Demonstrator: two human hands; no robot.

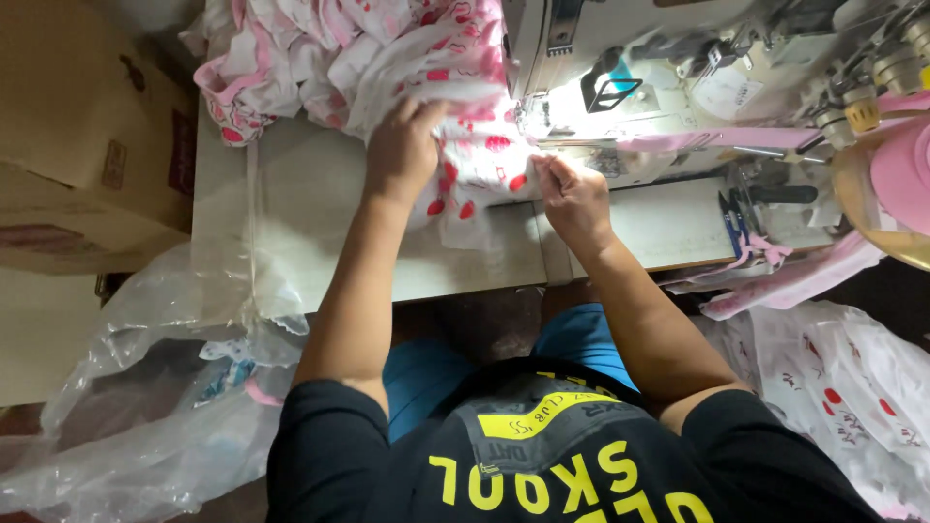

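Nearest the camera is the person's black shirt with yellow lettering (542,465), and beyond it blue trousers (426,378) at the near edge of the pale surface (310,203). To the near left of the sewing machine (620,68), clear plastic sheeting (145,387) hangs off the surface's edge, and to the near right lies more white cloth with red marks (833,387). The right hand (573,199) rests on the surface just in front of the sewing machine's lit needle area, its fingers (550,169) pinched closed on the edge of the white fabric with red and pink print (475,160). The left hand (402,150) lies left of the machine, palm down, fingers spread and pressing flat on the same fabric rather than gripping it. The fabric runs from under the needle leftward and back into a heaped pile (339,48) at the far side. A pink strip of binding (717,138) stretches right of the needle, toward a pink roll (901,174). A cardboard box (87,136) stands far left of the machine.
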